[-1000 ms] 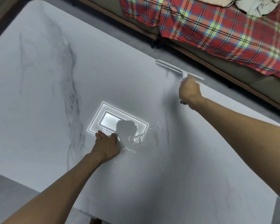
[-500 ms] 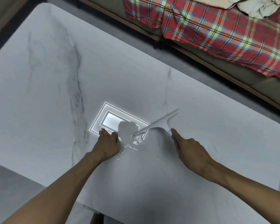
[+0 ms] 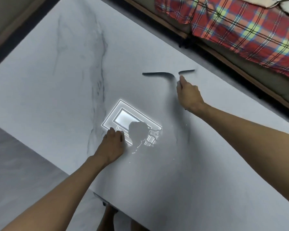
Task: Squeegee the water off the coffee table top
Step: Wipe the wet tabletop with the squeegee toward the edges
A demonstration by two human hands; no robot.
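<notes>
head view: the right hand (image 3: 188, 95) is curled round the handle of the squeegee (image 3: 157, 73), one finger stretched forward along it. the blade shows as a thin dark line lying across the far part of the surface (image 3: 57, 97), near the far edge and well apart from the left hand (image 3: 112, 144). the left hand holds nothing; its fingers, a little bent, press their tips down on the surface like a brace. just beside it, on its right, a patch of water (image 3: 148, 140) shows as broken, wavy glints at the corner of a bright lamp reflection (image 3: 122, 117), with a few small drops scattered toward the near edge. a faint grey streak runs between the puddle and the right hand; whether it is a wet trail or only shadow i cannot tell. past the far edge lies a plaid blanket (image 3: 240, 34)

as a judgement, the job is under way and not done. the blade sits far from the puddle, and the main patch of water lies unswept in the middle, so at least one more pass through that spot seems left, then the stray drops. the left half of the surface looks matt and dry, marked only by grey veins, though a thin film would hardly show here. the left hand rests at the puddle's edge and would likely have to lift clear for a full stroke
</notes>
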